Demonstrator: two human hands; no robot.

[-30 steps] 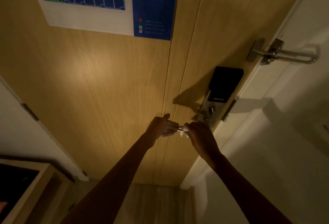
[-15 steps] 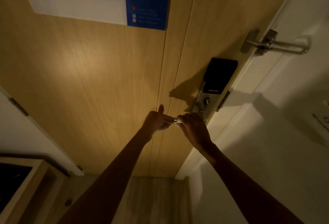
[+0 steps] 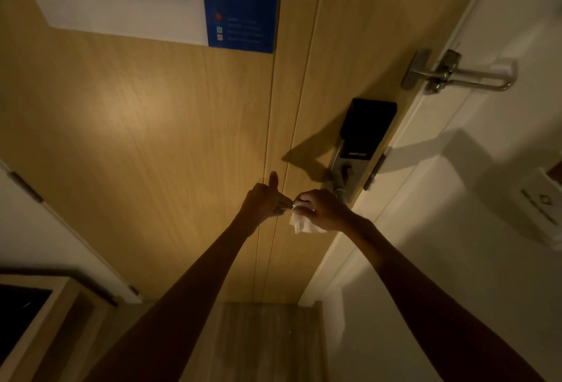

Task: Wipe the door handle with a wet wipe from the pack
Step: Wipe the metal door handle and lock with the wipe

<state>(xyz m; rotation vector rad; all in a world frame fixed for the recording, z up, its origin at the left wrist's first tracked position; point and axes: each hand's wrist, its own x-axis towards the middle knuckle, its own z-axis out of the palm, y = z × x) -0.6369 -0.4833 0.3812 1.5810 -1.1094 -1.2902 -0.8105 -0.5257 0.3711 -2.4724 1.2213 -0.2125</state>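
the door handle (image 3: 334, 191) sits below the smart lock (image 3: 363, 138), mostly hidden under the right hand (image 3: 327, 210), which is closed around it with a white wet wipe (image 3: 302, 225) trailing out at 7 o'clock. the left hand (image 3: 266, 202), at 9 o'clock of the handle's tip, pinches the free end with its thumb raised. the pack is not in view. likely risk: the loose tail slipping free, leaving the wipe bunched and the lever's end unwiped; pressing down could also unlatch the wooden door (image 3: 152, 138).

Matt wood-grain door (image 3: 182, 138), brushed metal lock plate (image 3: 352, 169), white fibrous wipe (image 3: 304, 225)
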